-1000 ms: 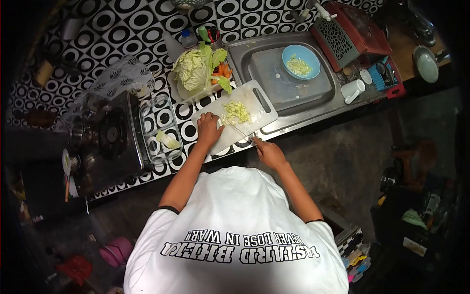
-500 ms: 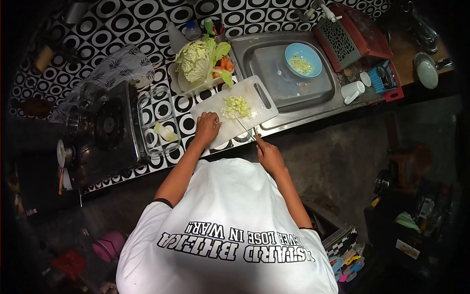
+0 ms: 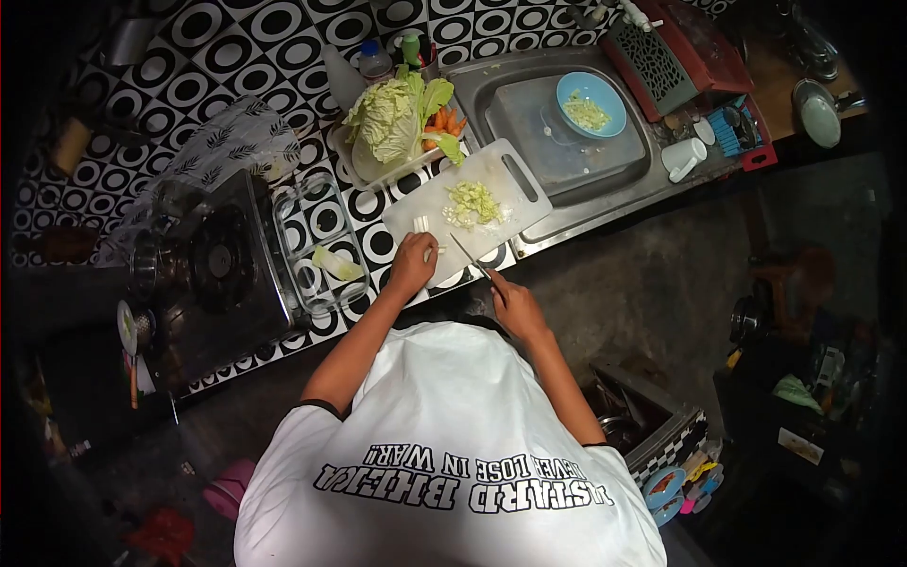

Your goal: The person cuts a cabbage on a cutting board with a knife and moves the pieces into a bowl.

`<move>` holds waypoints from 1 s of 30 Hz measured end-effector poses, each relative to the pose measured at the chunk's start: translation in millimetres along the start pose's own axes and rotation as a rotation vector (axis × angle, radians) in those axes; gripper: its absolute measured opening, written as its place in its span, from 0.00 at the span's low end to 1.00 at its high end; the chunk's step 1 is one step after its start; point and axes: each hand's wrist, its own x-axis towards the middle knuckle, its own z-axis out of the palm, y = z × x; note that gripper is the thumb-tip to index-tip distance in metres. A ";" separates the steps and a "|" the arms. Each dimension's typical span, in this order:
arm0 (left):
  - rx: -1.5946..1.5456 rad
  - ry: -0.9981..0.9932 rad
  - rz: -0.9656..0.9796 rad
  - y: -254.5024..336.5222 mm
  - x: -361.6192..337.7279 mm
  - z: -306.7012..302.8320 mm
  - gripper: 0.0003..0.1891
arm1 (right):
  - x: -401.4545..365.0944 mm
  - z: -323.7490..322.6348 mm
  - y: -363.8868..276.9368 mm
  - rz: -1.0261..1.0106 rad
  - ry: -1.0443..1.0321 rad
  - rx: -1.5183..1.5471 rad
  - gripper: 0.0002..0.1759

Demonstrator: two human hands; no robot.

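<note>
Gripping a knife [image 3: 469, 258], the right hand [image 3: 516, 304] is closed; left hand [image 3: 414, 262] touches board [image 3: 515, 184].

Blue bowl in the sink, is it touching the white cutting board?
Apart. The head view shows the blue bowl sitting inside the sink, with the sink's steel rim lying between it and the cutting board.

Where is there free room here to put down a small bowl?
Free: flat tray in the sink, left of the blue bowl; far half of the glass dish. Crowded: cutting board near edge, where left hand, knife and right hand meet.
</note>
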 end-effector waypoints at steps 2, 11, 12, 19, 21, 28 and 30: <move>0.029 0.045 0.041 0.9 -2.3 -1.3 0.05 | -1.2 5.7 -8.7 0.043 0.021 0.058 0.24; 0.122 -0.023 0.092 -14.9 -1.9 4.9 0.04 | -4.9 18.8 -43.2 0.156 0.093 0.061 0.22; 0.130 -0.013 0.120 -14.5 -1.5 3.7 0.04 | -5.3 21.5 -45.4 0.161 0.097 0.060 0.22; 0.117 -0.042 0.216 -18.2 -1.9 2.1 0.09 | 0.2 36.8 -64.1 0.212 0.156 0.061 0.22; 0.092 -0.032 0.247 -17.4 -2.6 1.1 0.10 | 0.4 40.6 -66.5 0.223 0.178 0.062 0.22; 0.062 -0.070 0.279 -19.2 -0.6 -1.8 0.10 | -3.3 50.2 -71.5 0.278 0.170 0.033 0.23; 0.053 -0.085 0.289 -21.8 -0.5 -1.0 0.10 | -4.8 52.7 -73.5 0.287 0.181 0.034 0.23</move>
